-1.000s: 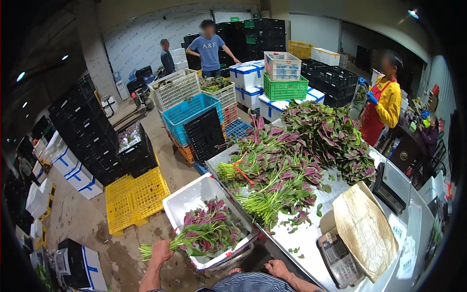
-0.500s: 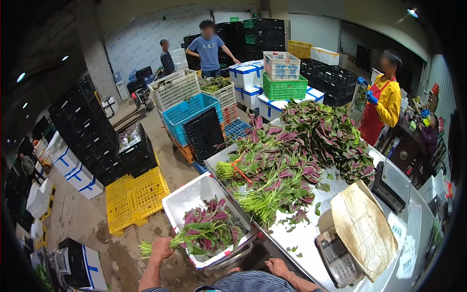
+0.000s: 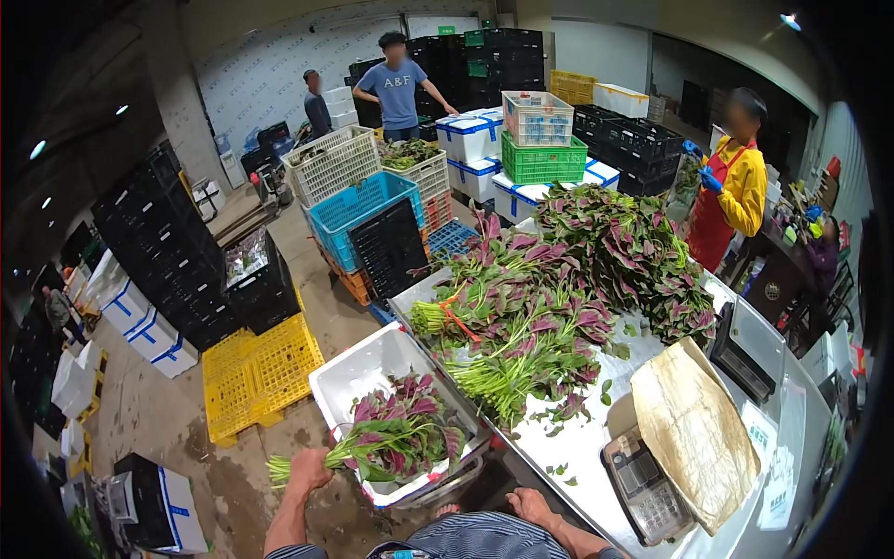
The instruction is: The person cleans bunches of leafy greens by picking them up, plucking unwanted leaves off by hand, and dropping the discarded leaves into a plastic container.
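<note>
My left hand (image 3: 310, 469) is closed around the pale green stems of a bunch of red-and-green leafy vegetables (image 3: 396, 433). The leaves of that bunch lie inside a white foam box (image 3: 346, 374), and the stem ends stick out past its left side. My right hand (image 3: 531, 506) is at the near edge of the metal table (image 3: 596, 466), its fingers curled and partly hidden; whether it holds anything is unclear. On the table, a large heap of the same leafy vegetables (image 3: 615, 252) spreads out, with one bunch at its left tied by a red band (image 3: 458, 319).
A scale (image 3: 647, 489) and brown paper (image 3: 697, 433) lie on the table's right. Crates (image 3: 363, 219) stand beyond the box, a yellow pallet (image 3: 261, 377) to its left. A person in a red apron (image 3: 726, 200) stands at right; two more people stand behind.
</note>
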A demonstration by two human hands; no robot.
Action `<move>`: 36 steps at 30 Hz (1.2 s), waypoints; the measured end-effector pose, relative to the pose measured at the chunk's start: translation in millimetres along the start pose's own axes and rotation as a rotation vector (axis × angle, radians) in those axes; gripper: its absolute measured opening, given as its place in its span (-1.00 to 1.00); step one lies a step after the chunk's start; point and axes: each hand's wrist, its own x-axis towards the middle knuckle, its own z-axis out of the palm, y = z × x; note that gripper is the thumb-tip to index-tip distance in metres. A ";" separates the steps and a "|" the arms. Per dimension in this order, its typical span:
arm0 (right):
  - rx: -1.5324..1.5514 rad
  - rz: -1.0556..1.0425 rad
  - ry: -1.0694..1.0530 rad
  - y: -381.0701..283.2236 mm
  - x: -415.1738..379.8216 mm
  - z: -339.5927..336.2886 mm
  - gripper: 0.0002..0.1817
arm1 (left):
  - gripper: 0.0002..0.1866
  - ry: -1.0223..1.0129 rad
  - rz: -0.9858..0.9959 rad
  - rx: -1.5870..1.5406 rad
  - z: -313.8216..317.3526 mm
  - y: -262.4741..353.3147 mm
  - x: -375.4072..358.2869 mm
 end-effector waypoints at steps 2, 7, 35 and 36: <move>0.012 -0.017 0.011 -4.3 -1.2 -2.9 -0.60 | -0.80 0.003 0.000 -0.003 -1.4 1.1 -0.6; 0.038 -0.032 0.011 -2.4 -3.7 -0.2 -0.61 | -0.81 -0.018 0.005 -0.021 3.4 -2.4 -2.4; 0.002 -0.175 -0.024 -13.3 5.4 -3.7 -0.60 | -0.80 0.003 -0.084 -0.140 20.1 -9.4 -35.1; 0.010 -0.171 -0.026 -13.0 5.5 -3.4 -0.60 | -0.80 0.003 -0.080 -0.155 20.2 -9.0 -34.1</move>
